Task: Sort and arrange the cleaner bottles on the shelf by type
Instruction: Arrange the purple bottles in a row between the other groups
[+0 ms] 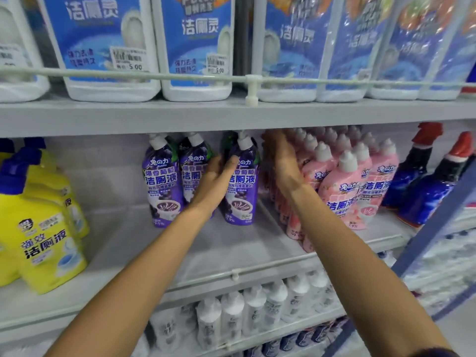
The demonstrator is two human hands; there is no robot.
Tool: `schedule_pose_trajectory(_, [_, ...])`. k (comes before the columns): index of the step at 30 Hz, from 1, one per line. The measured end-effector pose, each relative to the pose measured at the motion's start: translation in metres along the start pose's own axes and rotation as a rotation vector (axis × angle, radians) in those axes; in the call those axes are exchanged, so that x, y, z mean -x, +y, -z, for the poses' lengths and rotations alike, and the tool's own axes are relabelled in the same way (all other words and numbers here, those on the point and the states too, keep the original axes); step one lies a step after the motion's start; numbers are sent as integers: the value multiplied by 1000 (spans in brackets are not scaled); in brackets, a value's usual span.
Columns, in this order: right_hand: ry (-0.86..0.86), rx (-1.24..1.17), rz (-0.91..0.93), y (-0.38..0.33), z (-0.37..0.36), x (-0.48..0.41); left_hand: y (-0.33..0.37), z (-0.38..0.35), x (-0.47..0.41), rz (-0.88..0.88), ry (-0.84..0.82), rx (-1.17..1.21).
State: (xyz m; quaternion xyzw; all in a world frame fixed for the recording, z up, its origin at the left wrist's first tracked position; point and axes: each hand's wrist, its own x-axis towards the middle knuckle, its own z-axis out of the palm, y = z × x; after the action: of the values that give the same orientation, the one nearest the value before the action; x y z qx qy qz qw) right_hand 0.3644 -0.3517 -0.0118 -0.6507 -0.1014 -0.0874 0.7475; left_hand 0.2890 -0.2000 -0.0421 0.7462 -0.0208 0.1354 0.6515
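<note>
Three purple cleaner bottles stand on the middle shelf. My left hand lies flat against the left side of the rightmost purple bottle, fingers spread, between it and the middle purple bottle. The leftmost purple bottle stands apart from both hands. My right hand reaches deep between that rightmost purple bottle and the block of several pink bottles; its fingertips are hidden in shadow under the upper shelf, so its hold cannot be made out.
Yellow bottles with blue caps fill the shelf's left end. Dark blue spray bottles with red triggers stand at the right. White-and-blue jugs sit above behind a rail. White bottles line the shelf below.
</note>
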Motion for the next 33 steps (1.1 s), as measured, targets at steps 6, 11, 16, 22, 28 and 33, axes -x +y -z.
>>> schedule_pose_trajectory(6, [-52,15,-159,11,-17,-27,-45,-23,-7,19,74,-27])
schedule_pose_trajectory(11, [-53,-22,-206,44,-5,-28,-54,-18,-8,42,127,-27])
schedule_pose_trajectory(16, [12,-6,-57,53,-8,-19,-61,-14,1,44,154,-67])
schedule_pose_trajectory(22, [3,-61,41,56,1,5,-54,25,27,66,121,-58])
schedule_pose_trajectory(28, [29,-45,59,59,7,41,-58,92,60,58,152,-3])
schedule_pose_trajectory(33, [-56,19,-38,70,-11,66,-70,117,75,59,172,85])
